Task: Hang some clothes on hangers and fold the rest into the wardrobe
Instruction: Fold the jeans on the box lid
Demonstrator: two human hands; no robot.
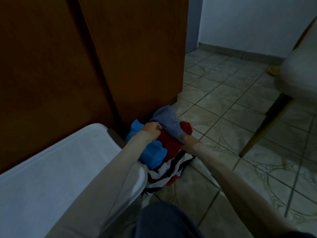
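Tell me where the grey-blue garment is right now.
In the head view, the grey-blue garment tops the clothes pile on the tiled floor, beside the wardrobe's corner, gripped by the left hand and right hand.

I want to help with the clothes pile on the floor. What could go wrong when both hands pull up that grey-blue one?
The left hand and right hand grip the grey-blue garment atop the pile, so the red garment beneath might get dragged along. The striped garment spreads over the tiled floor near the person's leg; stepping on it seems possible.
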